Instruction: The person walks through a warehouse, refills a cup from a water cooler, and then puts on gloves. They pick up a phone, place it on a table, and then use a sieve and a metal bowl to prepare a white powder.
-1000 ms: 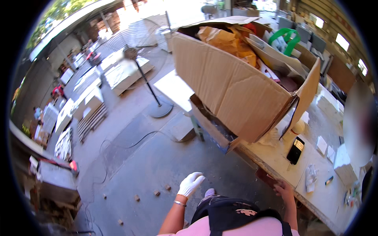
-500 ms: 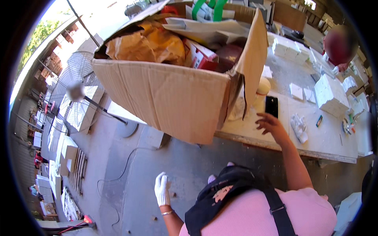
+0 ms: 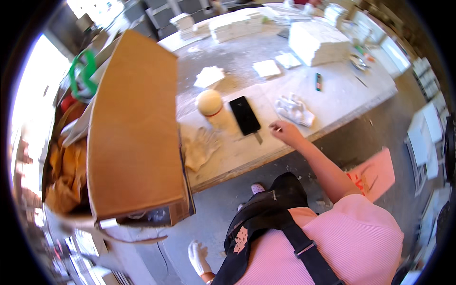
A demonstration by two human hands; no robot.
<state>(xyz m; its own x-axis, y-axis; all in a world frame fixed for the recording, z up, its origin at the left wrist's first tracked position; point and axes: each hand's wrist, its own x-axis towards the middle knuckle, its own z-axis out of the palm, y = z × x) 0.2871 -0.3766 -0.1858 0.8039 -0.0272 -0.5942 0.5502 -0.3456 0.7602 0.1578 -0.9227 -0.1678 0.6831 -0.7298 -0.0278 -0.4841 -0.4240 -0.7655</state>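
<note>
My left hand (image 3: 198,259), in a white glove, hangs low beside my body with its fingers loosely stretched and nothing in it. Over the table's near edge is my bare right hand (image 3: 287,134), its fingers loosely bent and apart, with nothing plainly held. Just beyond it lies a crumpled pair of white work gloves (image 3: 295,110). A black phone (image 3: 244,115) lies to the hand's left. Further left are a cream round-topped container (image 3: 209,103) and a beige, dusty glove (image 3: 202,148). A green-and-black cutter-like tool (image 3: 318,81) rests past the white gloves.
A large open cardboard box (image 3: 135,128) with brown paper and green handles stands at the left. On the table (image 3: 337,102) are white block stacks (image 3: 318,42), flat white pieces (image 3: 267,69) and a metal dish (image 3: 358,62). An orange-pink sheet (image 3: 373,175) is below the table at right.
My view has swung right, so the box now sits at the left and more table shows. My right hand has come close to the white gloves. My left hand still hangs low.
</note>
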